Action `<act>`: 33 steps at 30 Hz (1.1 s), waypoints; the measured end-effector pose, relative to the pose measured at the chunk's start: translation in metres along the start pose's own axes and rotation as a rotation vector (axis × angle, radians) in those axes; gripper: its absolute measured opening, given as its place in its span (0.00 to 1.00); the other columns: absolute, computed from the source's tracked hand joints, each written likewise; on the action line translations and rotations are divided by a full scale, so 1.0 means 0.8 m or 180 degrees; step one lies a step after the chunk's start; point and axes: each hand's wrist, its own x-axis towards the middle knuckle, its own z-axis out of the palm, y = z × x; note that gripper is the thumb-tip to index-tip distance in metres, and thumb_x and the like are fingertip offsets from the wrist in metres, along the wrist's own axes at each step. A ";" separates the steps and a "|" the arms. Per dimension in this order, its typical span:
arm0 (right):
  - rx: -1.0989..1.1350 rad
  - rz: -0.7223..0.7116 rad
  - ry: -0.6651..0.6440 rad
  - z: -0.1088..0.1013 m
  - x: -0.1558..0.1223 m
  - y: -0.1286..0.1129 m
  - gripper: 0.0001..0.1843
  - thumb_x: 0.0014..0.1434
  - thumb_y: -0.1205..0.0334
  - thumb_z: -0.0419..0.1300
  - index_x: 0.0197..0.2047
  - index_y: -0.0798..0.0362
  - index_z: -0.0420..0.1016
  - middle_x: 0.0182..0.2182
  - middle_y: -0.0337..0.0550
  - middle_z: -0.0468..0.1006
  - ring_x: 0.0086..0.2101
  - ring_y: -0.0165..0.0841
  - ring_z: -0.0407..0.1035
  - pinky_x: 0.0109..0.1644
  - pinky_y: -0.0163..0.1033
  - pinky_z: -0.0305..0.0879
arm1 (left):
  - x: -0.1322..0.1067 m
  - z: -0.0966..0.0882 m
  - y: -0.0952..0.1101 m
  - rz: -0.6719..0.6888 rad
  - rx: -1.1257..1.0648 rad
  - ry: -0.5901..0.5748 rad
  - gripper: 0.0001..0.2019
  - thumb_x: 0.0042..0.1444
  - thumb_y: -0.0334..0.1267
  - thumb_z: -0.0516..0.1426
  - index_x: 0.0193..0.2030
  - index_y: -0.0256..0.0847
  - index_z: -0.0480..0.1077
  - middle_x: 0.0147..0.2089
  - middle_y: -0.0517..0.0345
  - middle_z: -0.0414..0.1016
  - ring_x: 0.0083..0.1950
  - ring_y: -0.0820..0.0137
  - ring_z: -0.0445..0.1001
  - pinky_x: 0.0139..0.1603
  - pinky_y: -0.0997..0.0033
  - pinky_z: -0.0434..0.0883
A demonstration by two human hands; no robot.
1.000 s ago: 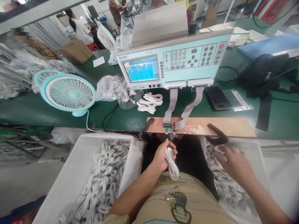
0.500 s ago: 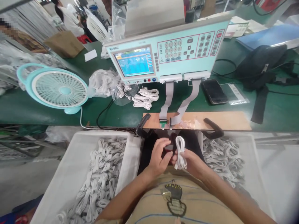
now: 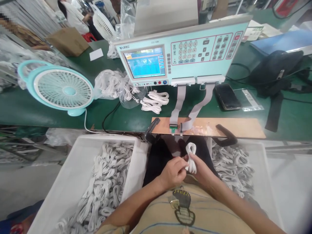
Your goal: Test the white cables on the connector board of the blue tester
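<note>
A white cable [image 3: 191, 150], coiled into a narrow bundle, stands upright in front of my shirt. My right hand [image 3: 202, 169] is closed around its middle from the right. At the lower left of the bundle, my left hand [image 3: 173, 173] has its fingers pinched together on what looks like the cable's end; the fingers partly hide that end. Just beyond my hands, two grey ribbon cables [image 3: 180, 97] run from a tester [image 3: 185, 70] with a lit screen down to small connectors [image 3: 173, 127] at the edge of a wooden board [image 3: 241, 128].
White bins of coiled cables stand left [image 3: 69, 169] and right [image 3: 264, 169] of my lap. Black clamps [image 3: 152, 130] hold the board at the table edge. On the green table are a fan [image 3: 63, 87], more cable bundles [image 3: 156, 101], a phone [image 3: 227, 97] and a black bag [image 3: 275, 71].
My left hand has moved right to the cable bundle, and its spread fingers have closed at the lower end. My right hand still holds the bundle. The view has shifted slightly.
</note>
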 end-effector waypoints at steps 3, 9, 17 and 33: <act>-0.1649 -0.0942 0.0517 -0.012 0.000 0.001 0.22 0.55 0.45 0.55 0.41 0.56 0.72 0.37 0.49 0.72 0.41 0.44 0.66 0.45 0.48 0.62 | 0.003 0.000 -0.004 -0.0128 -0.0111 0.0278 0.12 0.49 0.24 0.50 0.39 0.38 0.68 0.33 0.54 0.70 0.34 0.71 0.67 0.38 0.71 0.66; -0.3777 -0.2859 -0.0255 -0.016 -0.005 -0.015 0.16 0.62 0.60 0.50 0.53 0.51 0.67 0.40 0.49 0.73 0.40 0.40 0.67 0.44 0.46 0.63 | 0.015 -0.006 -0.004 -0.0825 -0.0417 0.0582 0.08 0.50 0.27 0.51 0.35 0.38 0.69 0.30 0.58 0.68 0.30 0.75 0.65 0.31 0.77 0.64; -0.2168 -0.1968 0.0187 0.014 0.031 -0.038 0.11 0.57 0.54 0.58 0.31 0.53 0.70 0.25 0.38 0.71 0.25 0.31 0.64 0.28 0.34 0.61 | 0.045 -0.003 -0.009 -0.1607 -0.1536 0.1446 0.05 0.51 0.33 0.54 0.36 0.38 0.67 0.30 0.61 0.69 0.28 0.76 0.66 0.30 0.78 0.66; -0.1231 -0.1516 0.0512 0.040 0.050 -0.048 0.15 0.46 0.52 0.66 0.27 0.55 0.71 0.21 0.36 0.71 0.21 0.29 0.61 0.25 0.33 0.59 | 0.048 -0.054 -0.031 -0.2225 -0.3347 0.0565 0.16 0.43 0.39 0.62 0.40 0.35 0.69 0.28 0.59 0.70 0.25 0.74 0.70 0.23 0.76 0.67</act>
